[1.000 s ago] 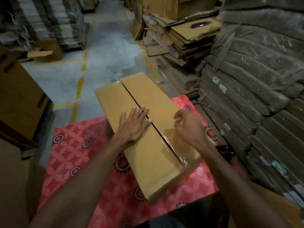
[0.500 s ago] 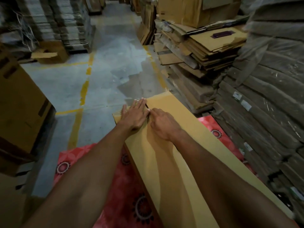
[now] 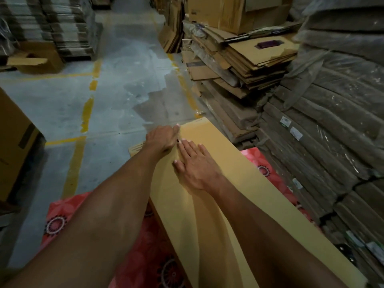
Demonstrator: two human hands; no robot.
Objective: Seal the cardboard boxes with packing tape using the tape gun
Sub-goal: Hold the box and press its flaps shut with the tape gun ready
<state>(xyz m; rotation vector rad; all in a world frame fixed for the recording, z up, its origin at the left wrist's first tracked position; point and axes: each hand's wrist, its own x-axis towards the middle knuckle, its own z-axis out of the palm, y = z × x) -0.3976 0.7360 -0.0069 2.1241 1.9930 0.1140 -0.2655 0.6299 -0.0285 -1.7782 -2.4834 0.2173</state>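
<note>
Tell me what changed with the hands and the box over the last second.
Both hands slid along the cardboard box from its middle to its far end. The left hand went from flat to curled at the far edge; the right hand opened from a pinch to lie flat beside it. Neither visibly holds anything. The box is still on the red patterned cloth, and no tape gun shows.

We see a table point(image 3: 62, 213) covered in red cloth with dark round flower prints, a long tan cardboard box point(image 3: 218, 204) lying flat on it and running past its far edge, the concrete floor point(image 3: 116, 96) with yellow lines beyond
</note>
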